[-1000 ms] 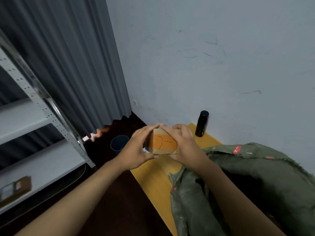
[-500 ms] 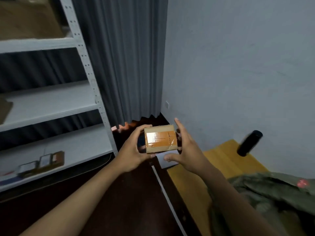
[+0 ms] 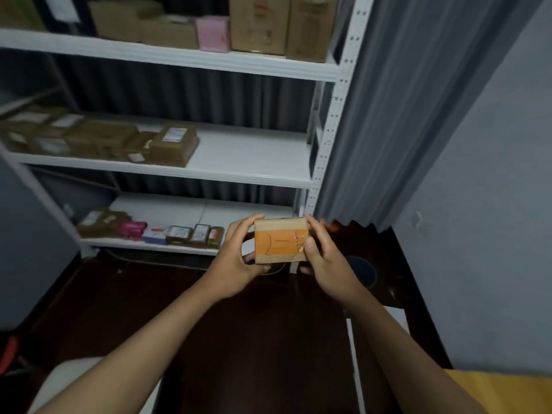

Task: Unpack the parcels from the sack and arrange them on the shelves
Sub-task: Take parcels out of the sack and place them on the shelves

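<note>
Hands: left hand [image 3: 239, 255] and right hand [image 3: 324, 258] both clamped on one small parcel [image 3: 280, 240], one at each end, held in the air in front of the shelving.
Left hand grip: thumb over the top left corner, fingers curled under the bottom edge; closed firmly on the cardboard.
Right hand grip: thumb pressed on the orange tape face, fingers wrapped behind the right end.
Parcel: brown cardboard with a broad orange tape band and a pen mark, face turned toward the person; level with the bottom shelf [image 3: 179, 204] but not touching it.
Sack: not in view.
Shelves: middle shelf [image 3: 254, 162] has a cluster of brown boxes [image 3: 173, 144] on its left and bare board to the right; bottom shelf carries a row of small packets [image 3: 191, 233] along its front edge; top shelf [image 3: 185, 58] looks full.
Step, as judged: parcel is out of the sack, placement not yet done.
Risk: glossy tape under the right thumb may let the parcel slip when one hand lets go.
Risk: setting it down among the small packets could knock that row off the front edge.
Risk: right upright post [image 3: 328, 130] stands near the parcel's path and could clip a corner.
</note>
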